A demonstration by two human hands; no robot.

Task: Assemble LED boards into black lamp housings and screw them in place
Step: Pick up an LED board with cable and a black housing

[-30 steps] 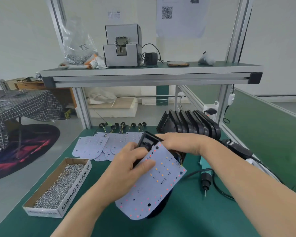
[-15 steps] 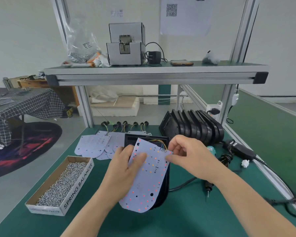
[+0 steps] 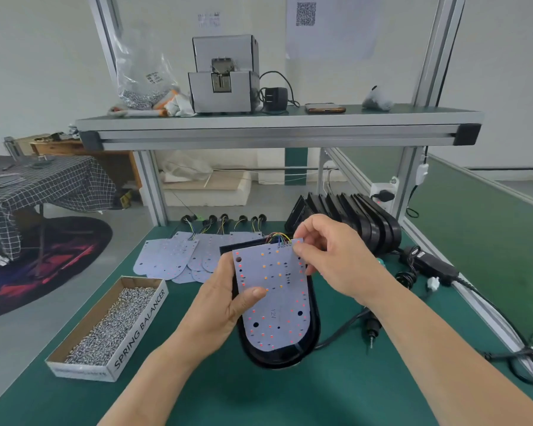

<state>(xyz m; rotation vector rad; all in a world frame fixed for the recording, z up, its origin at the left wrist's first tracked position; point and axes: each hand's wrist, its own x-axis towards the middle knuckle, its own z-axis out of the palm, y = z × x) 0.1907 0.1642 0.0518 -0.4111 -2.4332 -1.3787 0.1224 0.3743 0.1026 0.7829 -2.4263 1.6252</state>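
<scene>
Here the left hand point(image 3: 225, 305) reaches in from below and clamps the LED board point(image 3: 274, 299) against the black housing point(image 3: 290, 359) along their left edge, its thumb flat on the board's face. The right hand point(image 3: 330, 256) arches over from the right, its curled fingertips pinching the board's top right corner beside a fan of coloured wires point(image 3: 279, 236). The board is thin and pale, square at the top and rounded at the bottom, dotted with small red and orange LEDs and a few holes. It lies in the glossy housing, held just above the green bench mat point(image 3: 290, 395), with only the housing's rim showing round it. The left fingers are hidden under the housing, and where the wires end cannot be seen. To the left a cardboard box point(image 3: 142, 327) holds silver screws point(image 3: 105, 324); spare boards point(image 3: 166, 256) and stacked housings point(image 3: 366, 219) lie behind.
</scene>
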